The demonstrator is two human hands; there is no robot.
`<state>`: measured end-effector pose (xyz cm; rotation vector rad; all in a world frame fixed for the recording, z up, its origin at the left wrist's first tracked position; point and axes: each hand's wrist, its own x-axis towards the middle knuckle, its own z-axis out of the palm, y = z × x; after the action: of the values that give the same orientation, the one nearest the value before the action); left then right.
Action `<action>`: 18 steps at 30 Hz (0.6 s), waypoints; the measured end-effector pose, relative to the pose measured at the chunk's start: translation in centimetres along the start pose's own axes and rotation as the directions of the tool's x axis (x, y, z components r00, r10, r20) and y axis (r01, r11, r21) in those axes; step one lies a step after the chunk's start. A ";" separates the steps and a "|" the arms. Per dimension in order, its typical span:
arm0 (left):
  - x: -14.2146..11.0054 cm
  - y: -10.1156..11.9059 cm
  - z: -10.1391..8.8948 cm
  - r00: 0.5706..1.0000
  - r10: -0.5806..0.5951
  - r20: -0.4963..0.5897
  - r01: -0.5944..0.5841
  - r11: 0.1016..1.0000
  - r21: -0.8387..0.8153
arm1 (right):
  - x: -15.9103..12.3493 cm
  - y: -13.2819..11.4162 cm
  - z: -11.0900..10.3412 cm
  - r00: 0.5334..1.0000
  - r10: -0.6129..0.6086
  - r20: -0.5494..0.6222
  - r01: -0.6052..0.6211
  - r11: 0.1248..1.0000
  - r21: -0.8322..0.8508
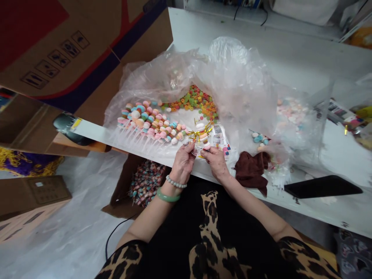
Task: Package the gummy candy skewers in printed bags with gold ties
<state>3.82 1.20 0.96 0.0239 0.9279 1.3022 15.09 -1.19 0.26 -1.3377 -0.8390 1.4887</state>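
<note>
Over the table's front edge, my right hand point(216, 162) is closed on the lower end of a short stick of macaron-shaped pieces point(203, 137) in white, orange and pink. Gold twist ties point(194, 135) stick out on both sides of it. Close beside it my left hand point(183, 162) is closed in a pinch, with clear plastic at its fingertips; what exactly it grips is too small to tell. Left of the hands lie rows of finished-looking macaron sticks point(151, 122) with white handles. A printed packet point(221, 137) lies just beyond my right hand.
Loose fruit-coloured beads point(197, 100) lie in a crumpled clear plastic bag point(232, 69). To the right are a brown cloth point(251, 170) and a black phone-like slab point(322, 186). A large carton point(87, 50) stands left; an open box point(122, 193) of small coloured pieces sits below.
</note>
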 end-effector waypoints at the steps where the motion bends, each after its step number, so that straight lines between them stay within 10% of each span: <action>1: -0.2 0.1 0.1 1.000 0.002 0.007 -0.002 1.000 -0.009 | 0.0 -0.1 0.1 1.000 0.001 -0.015 -0.001 1.000 -0.008; 8: -2.1 0.9 0.0 0.944 -0.329 0.034 0.310 0.916 0.255 | 0.1 -0.6 -0.6 0.994 -0.078 -0.082 0.067 0.989 -0.131; 18: -1.1 -0.5 0.0 1.000 -0.019 -0.004 0.019 0.981 0.191 | 0.2 -1.3 -0.1 0.998 -0.059 -0.006 0.058 0.994 -0.089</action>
<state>4.26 0.12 1.29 0.1623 1.0505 1.1917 15.41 -0.63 1.37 -1.3719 -0.9402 1.4133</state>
